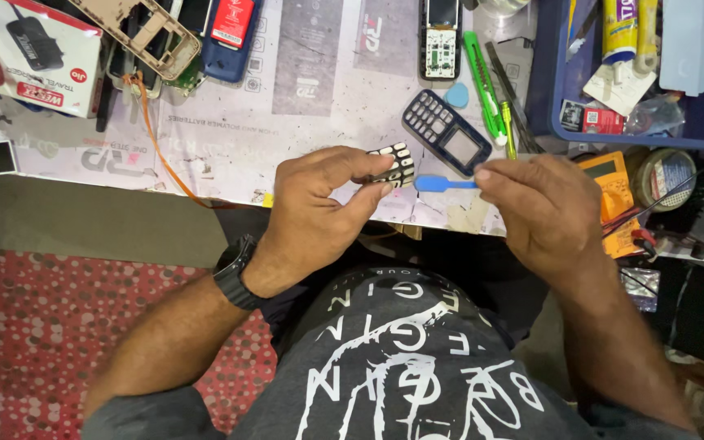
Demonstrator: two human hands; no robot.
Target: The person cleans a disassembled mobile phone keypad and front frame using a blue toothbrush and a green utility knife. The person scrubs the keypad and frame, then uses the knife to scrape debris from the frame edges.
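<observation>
A phone keypad is pinched in one hand while a blue pry tool is brought to its edge with the other.

Nearest the camera, the keypad [393, 165] is gripped between thumb and fingertips of the left hand [315, 213], above the table's front edge. The blue pry tool [443, 184] is pinched at its handle by the right hand [543, 213], its flat tip just beside the keypad. The work would likely go best with the keypad held steady and the tip eased in flat, with little force. Just beyond lies a dark blue phone front cover [446, 131] on the printed mat [311, 73], then a green cutter [482, 81] and a bare phone board [439, 37]. Whether tip and keypad touch cannot be told; the blue tray [547, 90] is cut off at the top edge.
</observation>
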